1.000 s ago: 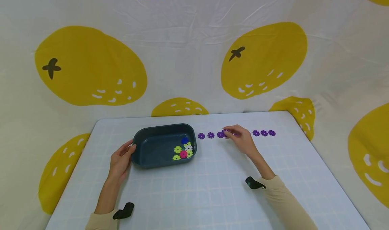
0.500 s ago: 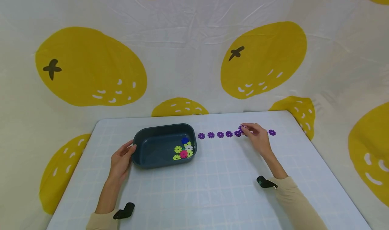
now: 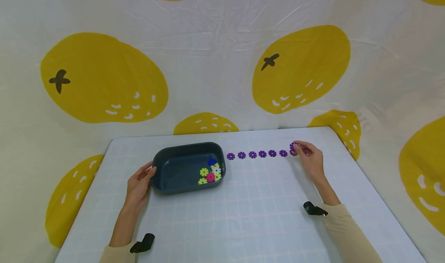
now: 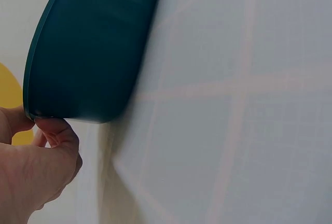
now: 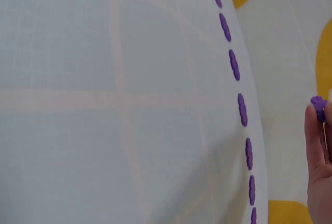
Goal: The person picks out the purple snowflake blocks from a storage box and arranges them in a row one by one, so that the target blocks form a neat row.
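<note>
My left hand (image 3: 137,187) grips the left end of a dark teal tray (image 3: 174,190), its thumb at the rim. In the left wrist view the thumb and fingers pinch the tray's edge. My right hand (image 3: 311,162) pinches a purple flower-shaped disc (image 3: 292,145) between thumb and fingertips, close over the right part of a row of purple discs. The same pinched disc (image 5: 319,105) shows at the right edge of the right wrist view. Several matching purple flower discs (image 3: 262,153) lie flat in a line right of the tray; the right hand hides some at that end.
In the tray's right end lie several yellow-green flower discs (image 3: 203,172), a pink disc (image 3: 210,177), a white one (image 3: 216,170) and a blue one (image 3: 212,162). A pale checked cloth covers the table (image 3: 236,220). Behind it hangs a fabric backdrop (image 3: 215,73) with yellow fruit prints.
My right hand has moved rightward along the purple row with a disc in its fingertips, uncovering discs it hid before. The left hand and tray have stayed in place.
</note>
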`<state>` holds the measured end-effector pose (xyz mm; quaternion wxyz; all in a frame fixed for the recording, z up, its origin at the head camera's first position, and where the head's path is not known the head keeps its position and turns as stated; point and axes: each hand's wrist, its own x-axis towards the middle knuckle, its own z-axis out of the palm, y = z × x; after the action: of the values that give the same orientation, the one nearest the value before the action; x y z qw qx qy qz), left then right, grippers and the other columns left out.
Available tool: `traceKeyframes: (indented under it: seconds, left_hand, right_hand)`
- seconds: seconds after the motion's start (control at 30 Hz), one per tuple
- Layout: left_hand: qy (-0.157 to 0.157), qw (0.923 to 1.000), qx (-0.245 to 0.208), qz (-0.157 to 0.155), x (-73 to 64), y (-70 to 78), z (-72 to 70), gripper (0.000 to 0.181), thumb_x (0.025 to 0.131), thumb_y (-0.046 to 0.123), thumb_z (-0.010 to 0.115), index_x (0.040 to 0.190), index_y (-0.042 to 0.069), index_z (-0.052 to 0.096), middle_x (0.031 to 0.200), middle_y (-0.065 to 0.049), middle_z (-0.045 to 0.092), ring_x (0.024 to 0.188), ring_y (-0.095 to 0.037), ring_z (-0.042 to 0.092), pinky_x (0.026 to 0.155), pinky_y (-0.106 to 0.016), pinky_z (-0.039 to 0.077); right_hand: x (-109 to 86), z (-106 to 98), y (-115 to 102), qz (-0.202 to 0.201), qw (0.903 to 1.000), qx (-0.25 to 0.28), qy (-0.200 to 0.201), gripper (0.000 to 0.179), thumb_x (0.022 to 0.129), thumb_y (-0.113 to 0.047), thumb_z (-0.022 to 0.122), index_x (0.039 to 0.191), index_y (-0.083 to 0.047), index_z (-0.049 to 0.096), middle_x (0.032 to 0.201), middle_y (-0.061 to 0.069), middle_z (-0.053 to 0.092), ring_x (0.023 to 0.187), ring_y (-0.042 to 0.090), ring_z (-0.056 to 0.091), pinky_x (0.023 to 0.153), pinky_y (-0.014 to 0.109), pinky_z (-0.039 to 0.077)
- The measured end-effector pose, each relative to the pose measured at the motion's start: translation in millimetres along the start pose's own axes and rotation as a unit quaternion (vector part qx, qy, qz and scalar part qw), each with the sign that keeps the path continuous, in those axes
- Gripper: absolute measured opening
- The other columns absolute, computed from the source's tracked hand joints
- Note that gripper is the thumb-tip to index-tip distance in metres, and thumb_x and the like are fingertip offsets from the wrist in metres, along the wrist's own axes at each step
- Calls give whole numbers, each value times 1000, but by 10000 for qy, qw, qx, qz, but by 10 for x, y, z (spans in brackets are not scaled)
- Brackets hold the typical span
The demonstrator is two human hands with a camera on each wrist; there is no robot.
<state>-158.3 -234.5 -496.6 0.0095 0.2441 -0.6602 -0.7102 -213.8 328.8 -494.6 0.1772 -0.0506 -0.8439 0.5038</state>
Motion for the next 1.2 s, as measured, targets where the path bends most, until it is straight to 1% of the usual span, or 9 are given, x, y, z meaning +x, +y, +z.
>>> traceKeyframes:
  seconds: [0.1, 0.2, 0.33, 0.57, 0.7, 0.83, 0.93, 1.07, 1.2]
  left_hand:
    - [16, 10000, -55, -17, 5, -3, 1, 58, 96, 30, 75, 147, 8, 56, 100, 15, 61, 95, -3, 54, 75, -12, 44]
    - [39, 9999, -107, -40, 7, -7, 2, 59, 96, 29, 76, 147, 8, 56, 98, 15, 61, 93, -3, 54, 73, -12, 44]
    - [63, 9998, -165, -61, -2, -17, 2, 59, 95, 29, 76, 146, 8, 56, 98, 14, 61, 90, -3, 54, 70, -13, 43]
    - [55, 9998, -197, -54, -5, -20, 2, 59, 95, 28, 76, 147, 8, 55, 98, 14, 61, 91, -3, 54, 71, -13, 44]
    - [6, 9999, -116, -50, -5, -13, 2, 59, 96, 30, 75, 148, 9, 55, 101, 13, 61, 95, -3, 54, 75, -13, 44]
    - [12, 9999, -110, -52, -8, -7, 3, 58, 97, 31, 75, 147, 10, 55, 101, 14, 61, 94, -3, 54, 75, -13, 45]
    - [31, 9998, -159, -63, -10, -6, 11, 58, 96, 30, 75, 147, 9, 56, 100, 14, 63, 92, -3, 54, 73, -14, 45]
    - [19, 9999, -130, -48, -10, -6, 17, 58, 97, 29, 75, 147, 9, 55, 101, 13, 62, 93, -3, 54, 74, -14, 45]
    - [31, 10000, -70, -23, -8, -8, 14, 58, 97, 30, 74, 147, 9, 55, 101, 14, 62, 94, -3, 54, 75, -14, 44]
  right_hand:
    - [21, -56, 54, 143, 9998, 59, 138, 38, 102, -32, 66, 128, -5, 71, 109, 12, 68, 93, 20, 67, 79, 10, 50]
    - [43, -117, 98, 363, 9989, 115, 260, 40, 101, -35, 66, 130, -7, 70, 107, 6, 68, 93, 17, 68, 80, 11, 51]
    - [72, -205, 153, 776, 9959, 248, 406, 43, 100, -38, 66, 131, -9, 70, 105, -3, 66, 92, 12, 66, 82, 13, 51]
    - [112, -358, 202, 1244, 9853, 954, 683, 40, 97, -29, 71, 130, -5, 70, 101, -2, 65, 92, 16, 68, 84, 18, 52]
    - [149, -442, 262, 1386, 9825, 904, 860, 41, 96, -33, 72, 129, -8, 71, 101, -7, 66, 91, 13, 66, 82, 15, 52]
    - [195, -517, 341, 1559, 9799, 824, 931, 43, 96, -37, 72, 131, -12, 71, 102, -11, 66, 93, 12, 65, 82, 13, 51]
    - [217, -572, 408, 1751, 9758, 887, 961, 44, 96, -38, 71, 132, -13, 71, 104, -11, 66, 96, 11, 64, 81, 11, 50]
    - [238, -633, 495, 2060, 9683, 977, 1018, 45, 96, -39, 71, 133, -15, 70, 105, -12, 65, 95, 7, 63, 78, 8, 49]
    - [254, -679, 585, 2406, 9578, 1134, 1089, 47, 94, -41, 73, 134, -16, 69, 105, -12, 64, 93, 3, 62, 77, 7, 48]
